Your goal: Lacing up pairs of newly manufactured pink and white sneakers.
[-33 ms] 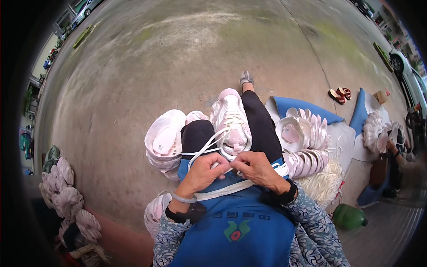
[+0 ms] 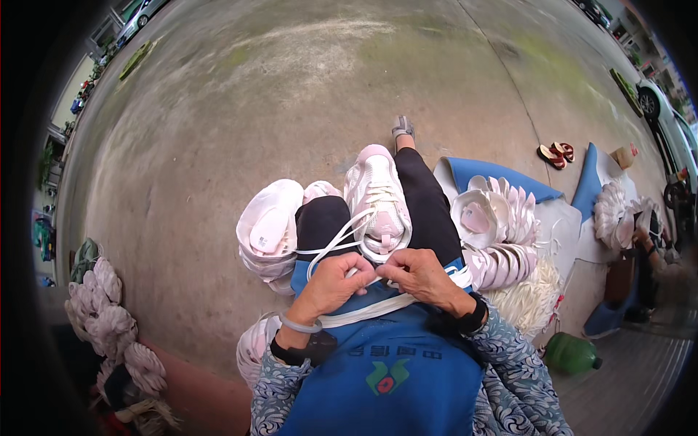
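Observation:
On my lap, toe pointing away, rests a white and pale pink sneaker upper (image 2: pixel 378 196). A white shoelace (image 2: pixel 342 236) runs through its eyelets, with loose lengths hanging toward my hands. Just below the sneaker's heel, my left hand (image 2: pixel 336 283) pinches part of the lace. Opposite it, my right hand (image 2: pixel 418 276) also has fingertips closed on lace, close to the left fingertips. Exactly how the ends lie between the fingers is hidden. More flat white lace (image 2: pixel 374 312) lies across my blue apron (image 2: pixel 385 349), beneath both wrists.
Stacked shoe uppers (image 2: pixel 267 236) stand by my left knee. At my right, more pink-white uppers (image 2: pixel 502 265) sit beside a heap of cream laces (image 2: pixel 527 298). A green bottle (image 2: pixel 571 353) lies near. Sandals (image 2: pixel 556 155) are farther off. Another person's hand (image 2: pixel 641 236) touches uppers at far right.

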`<move>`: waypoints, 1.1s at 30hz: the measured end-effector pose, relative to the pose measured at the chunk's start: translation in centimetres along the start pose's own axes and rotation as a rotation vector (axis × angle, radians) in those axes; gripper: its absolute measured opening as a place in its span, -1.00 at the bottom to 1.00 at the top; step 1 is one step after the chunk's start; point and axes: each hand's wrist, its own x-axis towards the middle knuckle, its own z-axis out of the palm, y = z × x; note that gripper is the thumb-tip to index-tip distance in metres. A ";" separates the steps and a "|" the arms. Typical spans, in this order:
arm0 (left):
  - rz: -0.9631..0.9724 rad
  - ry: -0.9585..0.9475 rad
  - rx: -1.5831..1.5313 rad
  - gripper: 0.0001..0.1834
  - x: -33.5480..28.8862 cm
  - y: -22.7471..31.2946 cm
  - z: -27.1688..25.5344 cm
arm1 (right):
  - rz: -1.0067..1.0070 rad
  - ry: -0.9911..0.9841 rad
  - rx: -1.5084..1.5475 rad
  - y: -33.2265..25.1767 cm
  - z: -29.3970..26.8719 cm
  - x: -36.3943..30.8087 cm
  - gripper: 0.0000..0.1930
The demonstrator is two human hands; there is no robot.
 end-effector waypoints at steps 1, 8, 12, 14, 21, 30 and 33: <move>-0.068 -0.028 0.035 -0.82 -0.1 -0.2 0.1 | -0.012 -0.011 -0.100 0.4 -0.3 -0.2 -0.71; -0.065 -0.052 -0.139 -0.75 -0.2 1.0 1.0 | 0.117 -0.068 0.096 1.0 -0.3 -0.3 -0.66; -0.104 -0.157 -0.218 -0.72 0.2 0.2 0.8 | 0.069 -0.014 0.118 0.9 -0.2 0.1 -0.68; -0.102 -0.130 -0.164 -0.74 0.6 0.4 0.8 | 0.016 0.052 0.140 1.1 -0.2 0.0 -0.68; 0.068 0.215 0.128 -0.77 3.4 1.6 1.4 | 0.358 0.113 0.393 2.4 -1.6 -0.3 -0.57; 0.390 0.462 0.313 -0.79 7.8 0.7 1.0 | 0.374 0.082 0.890 5.4 0.1 0.5 -0.34; 0.318 0.484 0.376 -0.78 8.0 0.3 0.5 | 0.342 0.047 1.211 5.1 0.6 0.2 -0.38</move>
